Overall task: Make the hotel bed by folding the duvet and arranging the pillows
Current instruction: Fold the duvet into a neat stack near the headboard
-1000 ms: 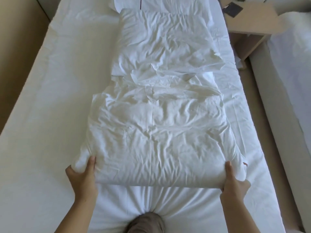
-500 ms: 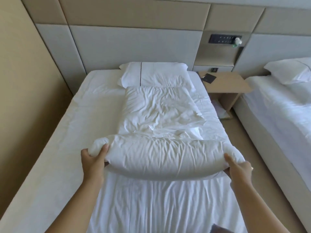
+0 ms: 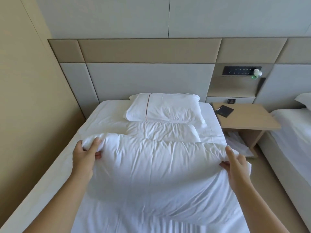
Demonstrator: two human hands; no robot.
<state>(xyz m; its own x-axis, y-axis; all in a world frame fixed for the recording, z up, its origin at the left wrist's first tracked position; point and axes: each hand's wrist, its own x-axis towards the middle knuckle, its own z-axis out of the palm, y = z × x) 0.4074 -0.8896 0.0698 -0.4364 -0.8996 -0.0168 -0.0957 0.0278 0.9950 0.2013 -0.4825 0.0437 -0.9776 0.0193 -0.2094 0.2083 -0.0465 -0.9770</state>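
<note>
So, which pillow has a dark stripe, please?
The near pillow, at the head of the bed being made; the far-right pillow on the neighbouring bed shows none.

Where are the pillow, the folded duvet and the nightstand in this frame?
pillow point(image 3: 170, 107), head view, middle of its top face.
folded duvet point(image 3: 159, 163), head view, middle of the near fold.
nightstand point(image 3: 252, 120), head view, bare part of its top.

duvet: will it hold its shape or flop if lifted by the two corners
Likely floppy: the duvet sags between the left hand and right hand. Probably light for its bulk, as a pinch at each corner holds the fold up. The cloth bunches in the left grip, so slipping seems unlikely.
</note>
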